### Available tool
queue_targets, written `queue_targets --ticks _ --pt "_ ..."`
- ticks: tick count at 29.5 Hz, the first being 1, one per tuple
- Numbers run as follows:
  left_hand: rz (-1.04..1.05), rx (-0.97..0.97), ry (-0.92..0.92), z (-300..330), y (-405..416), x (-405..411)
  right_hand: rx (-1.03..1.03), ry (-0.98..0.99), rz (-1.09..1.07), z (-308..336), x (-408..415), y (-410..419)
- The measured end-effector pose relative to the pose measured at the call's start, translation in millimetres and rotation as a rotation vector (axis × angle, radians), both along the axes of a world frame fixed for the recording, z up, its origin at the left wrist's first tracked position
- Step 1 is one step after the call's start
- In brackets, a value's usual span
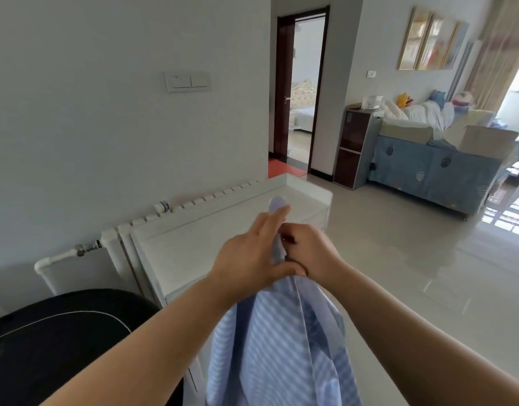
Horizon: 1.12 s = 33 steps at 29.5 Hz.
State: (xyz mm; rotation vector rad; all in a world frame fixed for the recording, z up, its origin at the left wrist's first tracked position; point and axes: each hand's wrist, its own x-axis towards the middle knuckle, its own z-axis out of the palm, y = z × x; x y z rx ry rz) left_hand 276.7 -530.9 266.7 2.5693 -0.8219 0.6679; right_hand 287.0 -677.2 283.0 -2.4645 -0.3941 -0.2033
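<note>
A blue-and-white striped shirt [278,344] hangs in front of me, held up at its top. My left hand [252,256] grips the upper edge of the cloth, thumb underneath and fingers stretched along it. Close against it on the right, my right hand [311,250] pinches the same edge with curled fingers. A small fold of the fabric sticks up past my left fingertips. The lower part of the shirt runs out of the bottom of the view.
A white cabinet [211,230] stands against the wall below my hands, with a white radiator [135,227] behind it. A black rounded object [65,338] sits at lower left. Tiled floor [428,259] spreads right toward a blue-covered sofa [428,168] and an open doorway [302,92].
</note>
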Motion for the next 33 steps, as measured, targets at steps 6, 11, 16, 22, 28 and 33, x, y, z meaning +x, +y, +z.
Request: queue_targets --ticks 6,11,16,22,28,33 --pt "-0.071 0.081 0.351 7.1 1.7 19.1 0.065 0.02 0.082 -4.7 -5.4 -5.2" --pt "-0.033 0.186 0.331 10.2 1.9 22.8 0.13 0.018 0.069 -7.1 -5.4 -10.1" --pt "-0.027 0.165 0.201 12.6 4.3 29.4 0.272 -0.022 -0.033 -20.0 -14.3 -6.0" --pt "0.031 -0.017 0.184 26.6 11.2 33.4 0.456 0.038 -0.148 -35.6 -20.1 -11.9" --pt "0.045 -0.132 0.097 35.2 18.2 38.8 0.403 0.257 0.017 -41.9 -14.7 -19.3" --pt "0.065 -0.157 0.11 36.5 34.1 46.0 0.567 0.422 0.075 -48.9 -21.7 -33.3"
